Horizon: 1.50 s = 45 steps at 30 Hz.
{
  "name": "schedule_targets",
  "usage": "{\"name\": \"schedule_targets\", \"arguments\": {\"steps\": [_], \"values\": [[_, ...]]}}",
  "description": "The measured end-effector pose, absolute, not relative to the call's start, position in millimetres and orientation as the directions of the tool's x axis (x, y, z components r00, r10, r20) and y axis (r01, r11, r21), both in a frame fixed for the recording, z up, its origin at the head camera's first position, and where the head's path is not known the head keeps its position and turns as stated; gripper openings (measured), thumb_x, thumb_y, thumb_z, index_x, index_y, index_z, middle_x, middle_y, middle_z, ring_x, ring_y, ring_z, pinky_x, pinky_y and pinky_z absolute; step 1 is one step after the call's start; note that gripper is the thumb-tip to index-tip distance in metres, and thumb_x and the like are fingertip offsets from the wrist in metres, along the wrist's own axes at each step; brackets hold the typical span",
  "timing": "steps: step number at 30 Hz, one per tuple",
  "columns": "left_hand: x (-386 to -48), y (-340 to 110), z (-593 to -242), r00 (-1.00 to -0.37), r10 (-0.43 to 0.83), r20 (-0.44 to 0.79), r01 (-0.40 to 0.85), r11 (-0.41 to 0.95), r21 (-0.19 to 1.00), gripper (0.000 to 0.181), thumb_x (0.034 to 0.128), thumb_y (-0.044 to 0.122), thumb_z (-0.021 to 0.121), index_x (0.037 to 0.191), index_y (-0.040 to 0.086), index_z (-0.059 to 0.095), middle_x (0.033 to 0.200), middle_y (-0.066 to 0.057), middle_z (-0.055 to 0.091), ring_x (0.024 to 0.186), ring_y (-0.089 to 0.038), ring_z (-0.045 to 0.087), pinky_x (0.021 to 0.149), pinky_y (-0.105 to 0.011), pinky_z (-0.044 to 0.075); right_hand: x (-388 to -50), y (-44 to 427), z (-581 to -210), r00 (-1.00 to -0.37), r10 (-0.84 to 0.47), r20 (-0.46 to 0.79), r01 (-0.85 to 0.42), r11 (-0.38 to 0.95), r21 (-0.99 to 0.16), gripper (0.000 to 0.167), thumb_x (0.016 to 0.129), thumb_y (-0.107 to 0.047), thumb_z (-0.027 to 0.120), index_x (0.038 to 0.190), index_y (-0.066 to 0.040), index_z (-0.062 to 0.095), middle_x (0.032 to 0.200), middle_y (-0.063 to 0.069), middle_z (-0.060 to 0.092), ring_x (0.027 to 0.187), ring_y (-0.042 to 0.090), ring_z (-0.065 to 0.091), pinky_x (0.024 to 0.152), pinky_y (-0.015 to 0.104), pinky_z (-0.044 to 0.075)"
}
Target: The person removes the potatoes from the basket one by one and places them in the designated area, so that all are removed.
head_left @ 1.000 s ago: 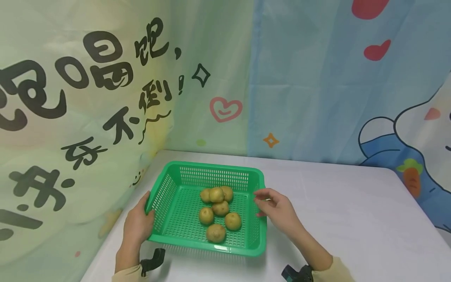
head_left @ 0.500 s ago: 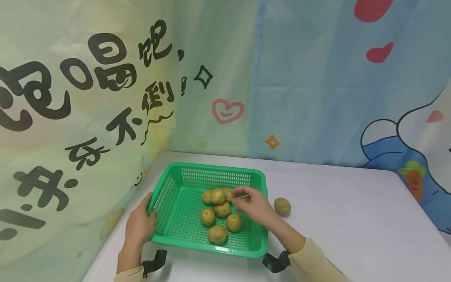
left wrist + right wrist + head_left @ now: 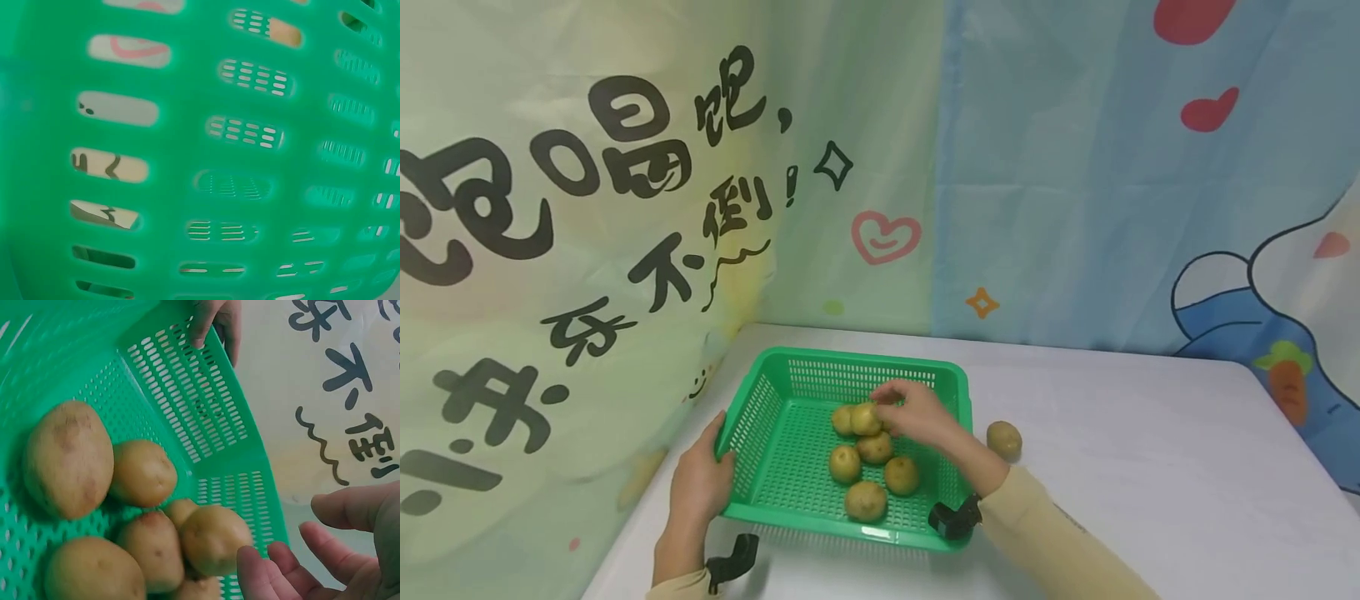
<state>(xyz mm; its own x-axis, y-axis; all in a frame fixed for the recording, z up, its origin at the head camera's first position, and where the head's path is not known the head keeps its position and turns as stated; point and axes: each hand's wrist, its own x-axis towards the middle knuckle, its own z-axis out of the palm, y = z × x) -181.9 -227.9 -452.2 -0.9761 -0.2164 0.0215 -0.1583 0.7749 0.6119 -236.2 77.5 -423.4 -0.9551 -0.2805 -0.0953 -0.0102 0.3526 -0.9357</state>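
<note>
A green plastic basket [image 3: 820, 518] with slotted walls holds several potatoes [image 3: 866, 501] clustered right of its middle. My left hand [image 3: 700, 479] grips the basket's left rim, thumb inside and fingers outside. In the left wrist view the basket's slotted wall [image 3: 181, 156] fills nearly everything. Over the basket, my right hand [image 3: 917, 412] reaches in beside the topmost potato [image 3: 867, 419]. Seen from the right wrist, its fingertips are spread apart and loosely bent near that potato [image 3: 215, 539], with nothing between them. One potato at the back is mostly hidden by this hand.
A single potato [image 3: 1004, 440] lies on the white table [image 3: 1135, 467] just right of the basket. Printed fabric [image 3: 1060, 167] hangs behind the table and along its left side. Dark camera mounts [image 3: 957, 518] are strapped at both wrists.
My right hand has moved left from the basket's right rim to over the potatoes. The lone potato on the table, hidden a second ago, now shows. The left hand keeps its hold.
</note>
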Motion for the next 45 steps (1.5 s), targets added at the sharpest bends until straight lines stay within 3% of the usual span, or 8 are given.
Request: {"name": "schedule_targets", "arguments": {"steps": [4,7,12,16,23,28,36,45], "values": [[-183.1,-226.2,-453.3,-0.976,-0.215,0.026,-0.155,0.776,0.612,0.06,0.0949,0.007,0.053,0.152,0.006,0.034,0.13,-0.034,0.053,0.078,-0.029,0.056,0.059,-0.034,0.04,-241.7,75.0,-432.3,-0.957,-0.265,-0.114,0.018,0.339,-0.94,0.03,0.092,-0.012,0.062,0.119,0.0,0.063,0.116,0.015,0.061,0.09,0.031,0.065,0.074,0.042,0.056],[-183.7,-225.4,-454.0,-0.976,-0.219,0.022,-0.16,0.775,0.611,0.06,0.0948,0.007,0.053,0.152,0.006,0.034,0.13,-0.033,0.054,0.077,-0.029,0.055,0.058,-0.033,0.039,-247.1,72.2,-440.2,-0.968,-0.237,-0.077,-0.027,0.408,-0.912,0.032,0.091,-0.013,0.064,0.121,-0.003,0.064,0.123,0.017,0.06,0.094,0.029,0.065,0.073,0.04,0.055],[-183.0,-225.8,-454.1,-0.976,-0.216,0.018,-0.162,0.783,0.601,0.06,0.0947,0.008,0.052,0.152,0.006,0.033,0.134,-0.033,0.051,0.08,-0.03,0.056,0.062,-0.037,0.042,-255.3,67.0,-451.1,-0.966,-0.257,-0.012,-0.13,0.528,-0.84,0.039,0.087,-0.016,0.07,0.124,-0.006,0.063,0.128,0.014,0.06,0.113,0.032,0.058,0.087,0.045,0.05],[-182.3,-227.4,-453.3,-0.975,-0.223,0.019,-0.169,0.788,0.592,0.061,0.095,0.009,0.052,0.152,0.007,0.032,0.136,-0.032,0.05,0.081,-0.03,0.056,0.064,-0.038,0.042,-259.2,63.1,-455.8,-0.951,-0.308,0.017,-0.193,0.55,-0.812,0.043,0.086,-0.017,0.072,0.127,-0.007,0.062,0.129,0.012,0.061,0.117,0.032,0.056,0.094,0.049,0.046],[-181.4,-227.8,-452.4,-0.975,-0.222,0.022,-0.167,0.792,0.587,0.061,0.0946,0.008,0.052,0.152,0.006,0.032,0.138,-0.033,0.048,0.084,-0.032,0.056,0.067,-0.041,0.044,-258.0,57.6,-461.0,-0.913,-0.408,0.011,-0.254,0.547,-0.797,0.05,0.081,-0.008,0.071,0.13,-0.007,0.062,0.125,0.009,0.064,0.107,0.025,0.06,0.087,0.039,0.05],[-181.1,-227.4,-452.4,-0.975,-0.222,0.016,-0.17,0.789,0.591,0.061,0.0947,0.008,0.051,0.152,0.005,0.032,0.138,-0.033,0.048,0.079,-0.03,0.054,0.061,-0.036,0.041,-257.4,57.9,-463.1,-0.916,-0.402,0.0,-0.248,0.565,-0.787,0.051,0.078,-0.001,0.068,0.128,-0.011,0.065,0.123,0.007,0.065,0.109,0.025,0.059,0.087,0.039,0.05],[-182.3,-226.3,-452.8,-0.976,-0.217,0.031,-0.157,0.791,0.591,0.06,0.0947,0.008,0.052,0.152,0.005,0.033,0.136,-0.032,0.05,0.082,-0.031,0.056,0.066,-0.039,0.043,-256.2,59.8,-461.9,-0.927,-0.375,-0.008,-0.24,0.609,-0.756,0.051,0.073,-0.006,0.078,0.122,-0.009,0.065,0.112,0.01,0.061,0.093,0.022,0.058,0.075,0.035,0.051],[-180.6,-227.0,-451.8,-0.975,-0.222,0.024,-0.165,0.789,0.592,0.06,0.0948,0.008,0.052,0.152,0.004,0.033,0.135,-0.033,0.05,0.079,-0.029,0.055,0.062,-0.036,0.041,-251.2,62.6,-454.1,-0.938,-0.346,0.004,-0.214,0.57,-0.794,0.055,0.07,-0.007,0.079,0.122,-0.006,0.061,0.112,0.012,0.052,0.093,0.022,0.055,0.074,0.033,0.052]]}}
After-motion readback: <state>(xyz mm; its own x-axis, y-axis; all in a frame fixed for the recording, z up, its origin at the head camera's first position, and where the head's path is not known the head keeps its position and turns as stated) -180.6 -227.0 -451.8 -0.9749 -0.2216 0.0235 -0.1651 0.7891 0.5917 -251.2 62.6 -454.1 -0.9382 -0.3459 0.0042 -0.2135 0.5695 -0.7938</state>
